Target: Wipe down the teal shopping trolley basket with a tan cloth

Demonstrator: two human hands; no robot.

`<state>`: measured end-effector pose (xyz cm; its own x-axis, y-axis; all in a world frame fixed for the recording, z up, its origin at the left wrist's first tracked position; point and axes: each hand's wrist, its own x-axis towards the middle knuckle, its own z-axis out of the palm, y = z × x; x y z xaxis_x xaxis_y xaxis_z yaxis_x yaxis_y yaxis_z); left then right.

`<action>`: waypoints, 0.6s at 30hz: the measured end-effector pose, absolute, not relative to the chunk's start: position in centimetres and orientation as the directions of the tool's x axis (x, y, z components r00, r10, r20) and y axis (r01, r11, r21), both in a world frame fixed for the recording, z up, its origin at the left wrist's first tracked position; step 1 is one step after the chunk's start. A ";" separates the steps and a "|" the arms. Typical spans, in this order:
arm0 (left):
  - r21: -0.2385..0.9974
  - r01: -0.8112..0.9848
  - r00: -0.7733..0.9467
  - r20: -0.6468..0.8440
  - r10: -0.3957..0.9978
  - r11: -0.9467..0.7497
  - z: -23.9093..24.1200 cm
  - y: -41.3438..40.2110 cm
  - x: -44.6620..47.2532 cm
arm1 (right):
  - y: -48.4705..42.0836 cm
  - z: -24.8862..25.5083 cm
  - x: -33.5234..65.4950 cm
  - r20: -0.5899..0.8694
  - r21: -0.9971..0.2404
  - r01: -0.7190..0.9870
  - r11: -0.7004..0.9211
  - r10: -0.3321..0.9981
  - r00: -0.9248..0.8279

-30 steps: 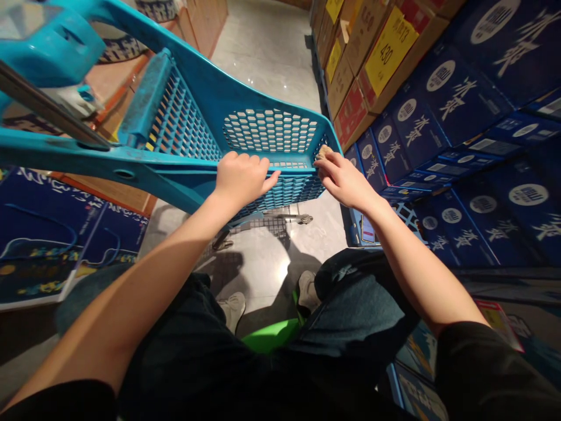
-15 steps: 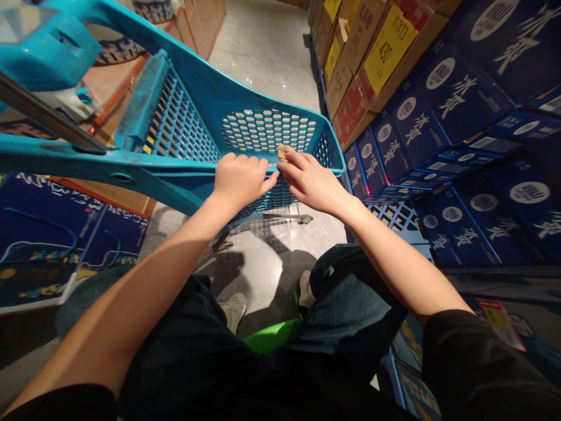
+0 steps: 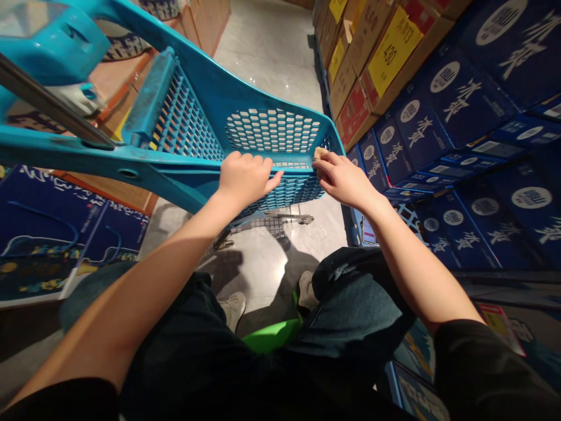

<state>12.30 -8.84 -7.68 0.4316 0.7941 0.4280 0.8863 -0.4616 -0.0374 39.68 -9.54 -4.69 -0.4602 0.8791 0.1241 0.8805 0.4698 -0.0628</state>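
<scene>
A blue plastic shopping cart (image 3: 170, 161) stands crosswise in front of me, its basket walls pierced with holes. My left hand (image 3: 246, 181) is closed over the near rim of the basket, fingers inside and thumb along the outer edge. Farther right on the same rim, close to the basket's end corner, my right hand (image 3: 344, 180) presses a crumpled beige cloth (image 3: 319, 153) against the plastic. Only part of the cloth shows past the fingers.
Stacked dark blue cartons (image 3: 456, 93) line the right side, with brown cartons (image 3: 359, 70) bearing yellow price signs behind them. Blue gift bags (image 3: 48, 234) stand at the left. Something bright green (image 3: 272, 336) lies beneath me between my shoes.
My right hand has slid rightward along the rim with the cloth, toward the basket's end corner. My left hand keeps its hold on the rim.
</scene>
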 end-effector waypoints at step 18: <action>-0.105 0.884 0.454 0.424 0.784 -0.455 -7.5 -9.1 12.3 | -10.0 -5.2 39.4 0.204 -0.155 0.800 0.579 0.811 -0.548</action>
<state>12.32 -9.07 -7.53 0.4537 0.7836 0.4245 0.8843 -0.4549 -0.1054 39.38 -10.01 -5.20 -0.5477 0.8114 0.2040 0.8005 0.5791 -0.1545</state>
